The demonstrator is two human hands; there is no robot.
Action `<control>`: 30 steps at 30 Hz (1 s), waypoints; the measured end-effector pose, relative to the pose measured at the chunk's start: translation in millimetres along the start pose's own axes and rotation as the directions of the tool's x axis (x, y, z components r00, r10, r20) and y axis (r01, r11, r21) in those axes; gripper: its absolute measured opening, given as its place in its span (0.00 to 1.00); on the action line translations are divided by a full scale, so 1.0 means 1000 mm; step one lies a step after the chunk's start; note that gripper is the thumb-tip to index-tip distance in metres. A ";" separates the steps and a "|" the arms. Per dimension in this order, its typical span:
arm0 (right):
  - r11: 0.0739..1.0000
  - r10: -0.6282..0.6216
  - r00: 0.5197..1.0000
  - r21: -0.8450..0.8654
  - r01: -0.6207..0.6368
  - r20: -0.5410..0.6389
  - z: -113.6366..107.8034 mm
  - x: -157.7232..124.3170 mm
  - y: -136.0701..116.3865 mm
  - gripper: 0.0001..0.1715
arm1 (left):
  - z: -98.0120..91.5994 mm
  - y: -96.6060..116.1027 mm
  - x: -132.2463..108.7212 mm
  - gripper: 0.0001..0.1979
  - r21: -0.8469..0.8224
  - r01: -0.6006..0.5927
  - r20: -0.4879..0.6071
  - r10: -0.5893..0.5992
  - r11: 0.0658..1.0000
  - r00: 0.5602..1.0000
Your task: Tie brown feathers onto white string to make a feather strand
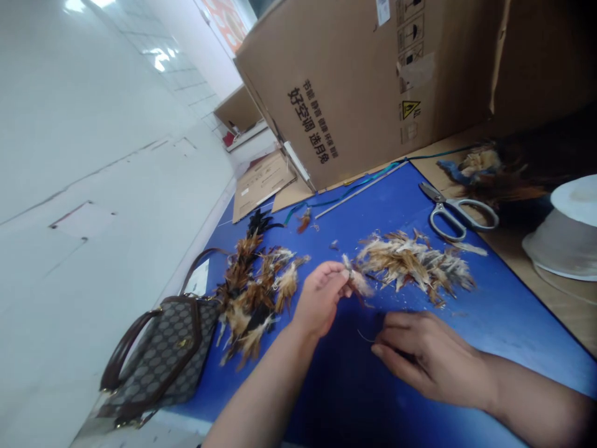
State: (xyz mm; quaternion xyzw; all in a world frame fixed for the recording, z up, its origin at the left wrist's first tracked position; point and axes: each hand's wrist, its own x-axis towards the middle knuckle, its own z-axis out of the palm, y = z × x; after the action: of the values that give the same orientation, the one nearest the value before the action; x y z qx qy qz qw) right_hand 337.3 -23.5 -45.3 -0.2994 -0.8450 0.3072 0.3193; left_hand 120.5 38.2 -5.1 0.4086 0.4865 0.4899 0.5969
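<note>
My left hand (321,295) is closed in a pinch on a small feather bundle (359,283), its pale and brown tips pointing right. Just to the right, my right hand (420,351) has its fingers pressed together around a thin thread (365,336) whose loose end curls out toward the left hand. Beyond the hands lies a loose pile of cream, brown and grey feathers (415,261). To the left of my left hand, several tied-looking clusters of brown, black and tan feathers (254,286) are spread on the blue table surface (345,379).
Silver scissors (454,214) lie at the back right, near a white spool (566,236) and dark feathers (485,171). A large cardboard box (354,81) stands behind the table. A patterned handbag (177,354) sits at the left edge, and a teal ribbon (336,200) runs along the back.
</note>
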 end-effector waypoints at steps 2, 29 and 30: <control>1.000 0.023 0.997 0.006 -0.023 -0.067 -0.005 0.001 0.000 0.20 | 0.001 -0.011 -0.015 0.18 -0.037 0.028 -0.052 -0.030 0.999 0.998; 0.724 0.525 0.846 0.472 -0.503 0.097 0.003 0.015 -0.004 0.29 | 0.011 -0.069 -0.053 0.20 -0.123 0.056 -0.040 -0.061 0.991 0.997; 0.731 0.514 0.852 0.468 -0.498 0.104 0.002 0.015 -0.004 0.29 | 0.010 -0.069 -0.053 0.19 -0.110 0.057 -0.043 -0.062 0.992 0.997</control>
State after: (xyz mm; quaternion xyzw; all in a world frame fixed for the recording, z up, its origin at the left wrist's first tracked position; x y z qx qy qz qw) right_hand 325.3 -16.3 -38.7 -0.4344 -0.6236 0.5761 0.3010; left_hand 140.6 -27.3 -59.8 0.3492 0.4848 0.5071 0.6212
